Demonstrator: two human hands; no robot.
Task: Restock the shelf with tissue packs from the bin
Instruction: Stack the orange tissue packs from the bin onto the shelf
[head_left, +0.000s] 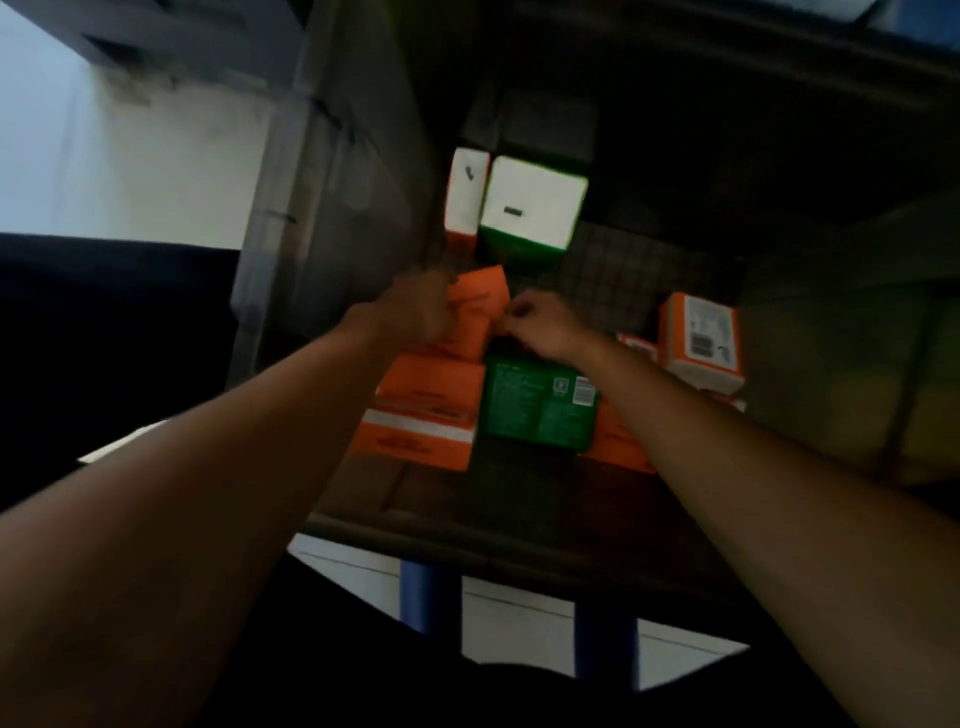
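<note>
Both arms reach into a dark shelf bay (519, 535). My left hand (415, 312) grips the left edge of an orange tissue pack (480, 306) held over the shelf. My right hand (540, 325) has curled fingers at that pack's right edge, just above a green tissue pack (537, 405). Orange packs (421, 415) are stacked left of the green one. The frame is blurred, so the right hand's hold is not plain.
At the back stand a white-and-green pack (530, 208) and a white-and-orange pack (465, 192). Another orange-and-white pack (701, 343) stands at the right. A grey side panel (332, 197) walls the left. Blue posts (428, 597) show below the shelf edge.
</note>
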